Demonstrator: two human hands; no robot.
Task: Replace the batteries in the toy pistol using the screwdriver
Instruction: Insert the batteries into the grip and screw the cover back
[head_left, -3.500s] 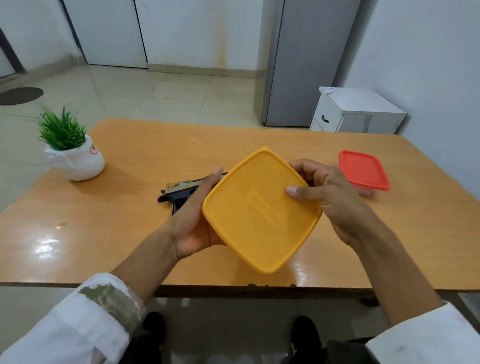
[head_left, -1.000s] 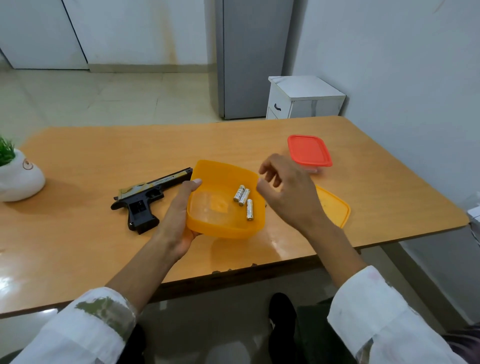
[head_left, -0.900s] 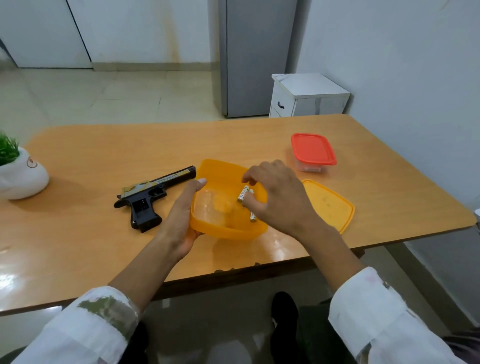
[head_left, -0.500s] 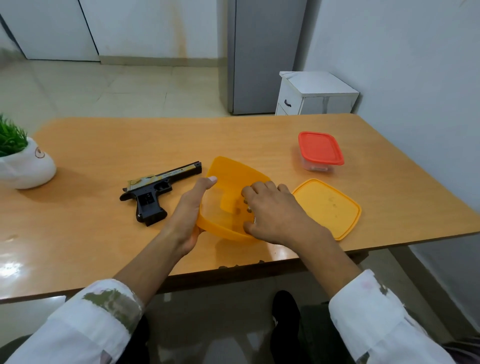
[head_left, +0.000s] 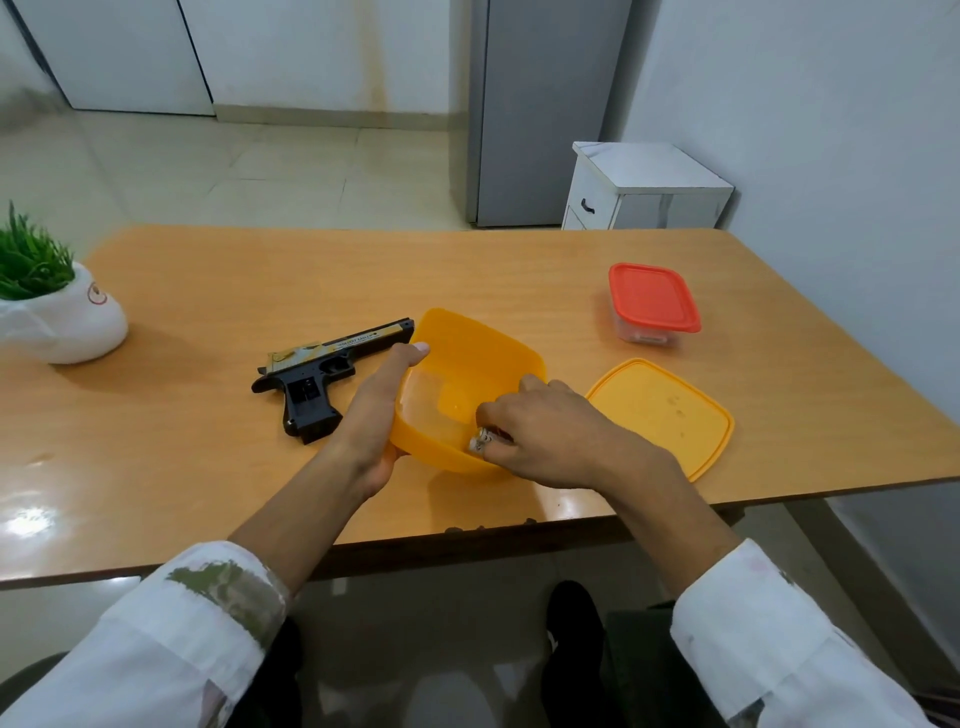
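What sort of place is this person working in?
Probably a room in a home or small office, perhaps a kitchen corner: what looks like a tall grey fridge stands by the wall on a tiled floor, and a potted plant sits on the wooden table.

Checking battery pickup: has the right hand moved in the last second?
Yes. Against the lid lying on the table, the right hand has dropped from above the rim of the yellow tub down into it, pinching batteries.
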